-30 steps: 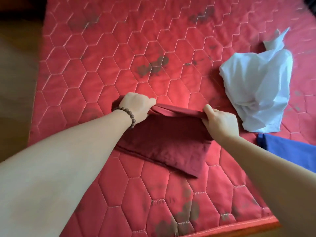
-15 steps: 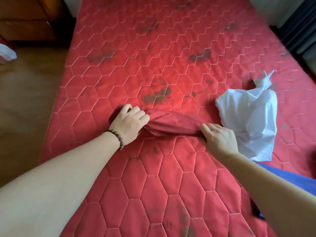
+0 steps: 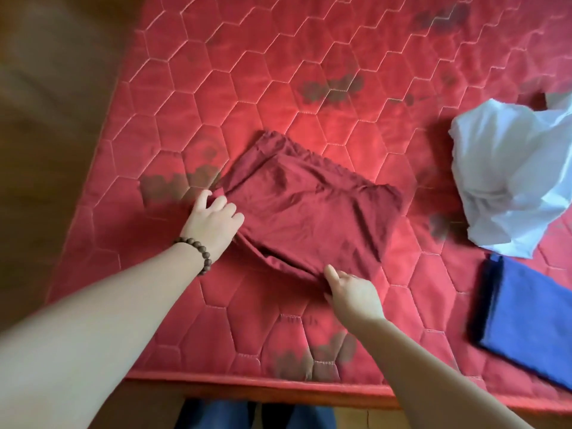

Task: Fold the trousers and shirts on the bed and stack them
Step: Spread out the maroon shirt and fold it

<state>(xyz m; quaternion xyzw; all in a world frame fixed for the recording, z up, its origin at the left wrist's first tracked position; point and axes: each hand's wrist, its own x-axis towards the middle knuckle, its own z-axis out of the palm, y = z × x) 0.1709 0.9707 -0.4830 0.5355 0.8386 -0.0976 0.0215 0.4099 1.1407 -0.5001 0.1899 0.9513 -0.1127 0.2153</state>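
My right hand (image 3: 351, 294) pinches the near corner of the folded dark red cloth garment (image 3: 312, 205) lying mid-bed on the red quilted mattress (image 3: 216, 88); my left hand (image 3: 213, 222) grips its left edge, fingers curled. Tugging unevenly could undo the fold. Beyond, right, the crumpled white shirt (image 3: 513, 181) waits.
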